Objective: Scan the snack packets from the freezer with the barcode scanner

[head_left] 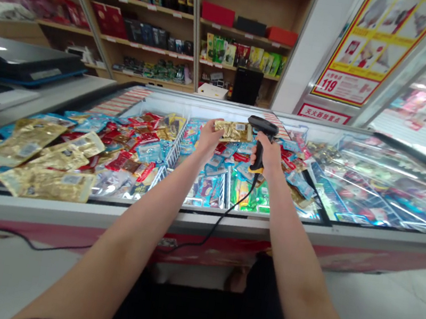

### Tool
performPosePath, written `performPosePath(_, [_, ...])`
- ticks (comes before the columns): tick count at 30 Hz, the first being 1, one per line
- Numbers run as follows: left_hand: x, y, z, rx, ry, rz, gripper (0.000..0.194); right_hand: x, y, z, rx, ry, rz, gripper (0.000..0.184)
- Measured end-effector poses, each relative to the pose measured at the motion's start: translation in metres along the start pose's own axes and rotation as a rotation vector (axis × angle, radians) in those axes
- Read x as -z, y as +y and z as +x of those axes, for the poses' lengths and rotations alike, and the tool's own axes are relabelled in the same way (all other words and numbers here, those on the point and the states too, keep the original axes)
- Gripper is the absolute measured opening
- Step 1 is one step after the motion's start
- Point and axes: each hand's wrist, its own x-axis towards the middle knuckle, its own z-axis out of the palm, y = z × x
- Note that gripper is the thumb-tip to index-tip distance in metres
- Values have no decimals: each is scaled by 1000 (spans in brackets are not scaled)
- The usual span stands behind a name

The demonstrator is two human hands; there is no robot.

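Observation:
My left hand (210, 138) is closed on the left end of a gold foil packet (234, 130), held level above the chest freezer (108, 206). Printed on the packet is a pale label that looks like a barcode. In my right hand (268, 155) is a black and yellow barcode scanner (263, 126), gripped by its handle with the head tipped toward the packet. The scanner's cord (223, 218) hangs over the freezer's front edge and runs off to the left. Under both hands lie blue, red and green packets in white wire baskets (174, 148).
Several gold packets (47, 183) are heaped at the freezer's left corner. A glass lid (387, 182) covers the right part. At the left stands a counter with a dark flat device (22, 62). Stocked shelves (153, 47) line the back.

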Motion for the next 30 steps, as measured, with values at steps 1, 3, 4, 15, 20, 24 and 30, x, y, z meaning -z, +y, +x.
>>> performPosePath(1, [-10, -1, -3, -35, -18, 40, 55, 6, -1, 1, 5, 15, 6, 32])
performPosePath(3, [-29, -3, -11, -141, -59, 172, 58, 17, -2, 4, 13, 30, 15, 34])
performPosePath(4, [-37, -4, -16, -205, -78, 263, 60, 22, -1, 5, 17, 34, 18, 35])
performPosePath(15, [-53, -1, -43, -416, -152, 844, 35, 35, 4, 3, 12, 75, 17, 32])
performPosePath(20, [-35, -1, -34, -384, -102, 808, 28, 30, 3, 2, -2, 35, -12, 33])
performPosePath(24, [-1, 2, -25, -325, -23, 819, 28, 15, 3, -3, 1, -14, -17, 34])
performPosePath(30, [75, 14, -10, -219, 126, 934, 39, -27, 12, -8, -17, -134, -100, 33])
